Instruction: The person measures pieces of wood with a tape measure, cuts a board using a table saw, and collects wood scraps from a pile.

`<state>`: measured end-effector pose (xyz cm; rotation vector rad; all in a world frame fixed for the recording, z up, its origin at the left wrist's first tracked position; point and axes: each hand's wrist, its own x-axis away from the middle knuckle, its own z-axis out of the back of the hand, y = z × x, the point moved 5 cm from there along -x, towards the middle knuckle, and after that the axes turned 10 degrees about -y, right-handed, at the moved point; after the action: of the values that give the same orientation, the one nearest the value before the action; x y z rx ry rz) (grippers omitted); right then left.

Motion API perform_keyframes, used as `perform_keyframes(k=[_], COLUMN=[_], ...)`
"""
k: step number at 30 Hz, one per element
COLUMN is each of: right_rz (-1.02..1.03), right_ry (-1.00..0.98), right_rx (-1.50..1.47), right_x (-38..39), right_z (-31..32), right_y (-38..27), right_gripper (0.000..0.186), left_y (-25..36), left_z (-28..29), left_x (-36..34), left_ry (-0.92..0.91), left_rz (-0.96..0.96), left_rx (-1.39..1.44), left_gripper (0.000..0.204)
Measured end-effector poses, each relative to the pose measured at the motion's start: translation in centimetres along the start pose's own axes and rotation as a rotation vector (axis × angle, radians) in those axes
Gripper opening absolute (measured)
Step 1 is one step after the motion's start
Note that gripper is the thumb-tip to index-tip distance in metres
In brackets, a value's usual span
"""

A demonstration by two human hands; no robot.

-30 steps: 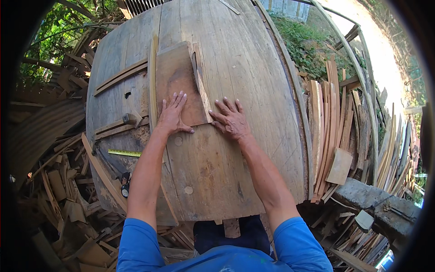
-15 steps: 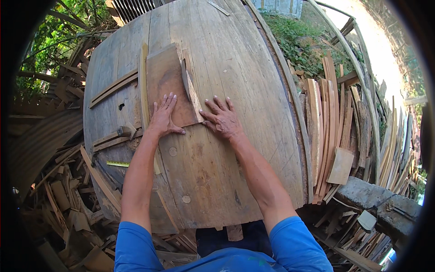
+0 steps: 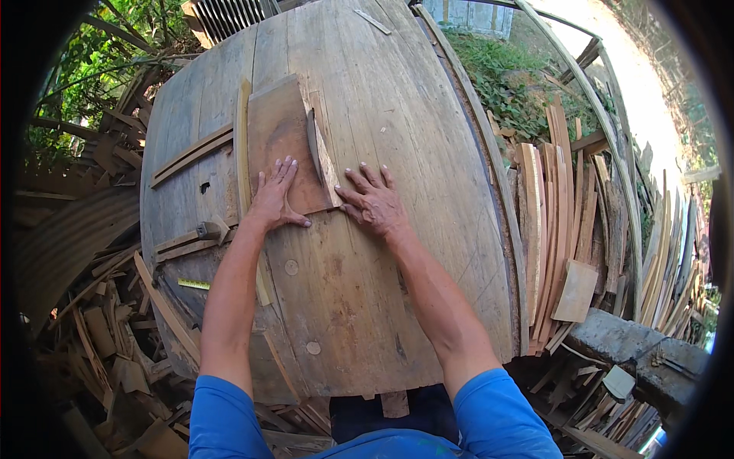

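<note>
My left hand point(image 3: 272, 200) lies spread over the near left part of a flat reddish-brown wooden board point(image 3: 279, 115), its thumb reaching past the board's near edge. A narrow wooden piece with a curved dark edge point(image 3: 327, 170) runs along the board's right side. Beside the near end of that piece, my right hand point(image 3: 376, 205) rests with fingers spread; its fingertips touch or nearly touch the piece. Neither hand grips anything. Under everything is a weathered plank table point(image 3: 428, 168). A long pale yellowish strip point(image 3: 244, 153) sits along the board's left side.
Thin battens point(image 3: 191, 154) and a small wooden block point(image 3: 207, 230) lie on the table's left part, near a hole. A yellow measuring tape blade point(image 3: 194, 284) shows beside my left forearm. Stacked wood strips point(image 3: 547, 237) stand right; scrap wood point(image 3: 107, 367) fills the lower left.
Both hands keep their places on the board and table. The view has shifted very slightly; nothing else has visibly moved.
</note>
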<state>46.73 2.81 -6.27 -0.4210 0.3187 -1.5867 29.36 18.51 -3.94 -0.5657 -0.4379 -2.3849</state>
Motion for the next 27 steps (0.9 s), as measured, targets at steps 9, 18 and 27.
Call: perform_keyframes(k=[9,18,27], right_rz=[0.005,0.017,0.004], right_ry=[0.019,0.075,0.079], right_rx=[0.015,-0.001,0.018], right_x=[-0.9,-1.6,-2.0], right_z=[0.0,0.2,-0.1], right_y=[0.4,0.8,1.1], right_gripper=[0.042,0.04,0.041], left_y=[-0.6,-0.6,-1.1], left_z=[0.3,0.9,0.9], left_x=[-0.9,-1.7,-2.2], left_ry=[0.017,0.0,0.027], left_rz=[0.006,0.028,-0.002], left_rx=[-0.022,-0.031,-0.049], left_gripper=[0.147,0.146,0.146])
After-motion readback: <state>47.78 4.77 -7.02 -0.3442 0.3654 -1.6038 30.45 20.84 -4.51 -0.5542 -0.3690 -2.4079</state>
